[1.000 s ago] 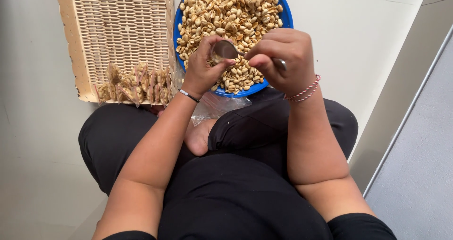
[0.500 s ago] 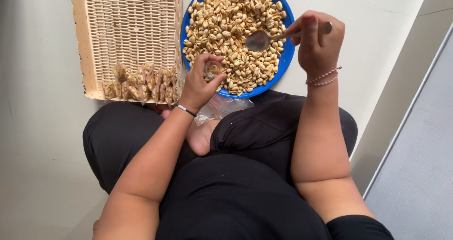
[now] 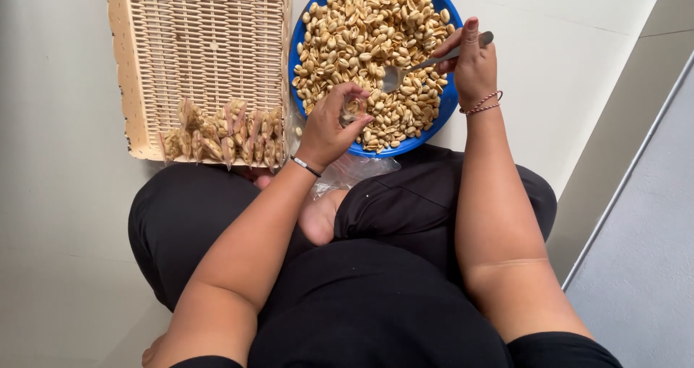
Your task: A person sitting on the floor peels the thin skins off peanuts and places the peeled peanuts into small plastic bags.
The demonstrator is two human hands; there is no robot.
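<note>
Right now your right hand (image 3: 473, 64) is clamping a spoon (image 3: 412, 68) over the blue bowl (image 3: 448, 104) of nuts, while your left hand (image 3: 332, 126) is pinching a small clear packet (image 3: 353, 111) just beside it.

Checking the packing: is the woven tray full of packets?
No: the packets fill only the near end of the woven tray.

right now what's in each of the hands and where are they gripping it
The right hand holds a metal spoon by its handle end. The left hand pinches a small clear packet at its top, between the fingertips.
</note>
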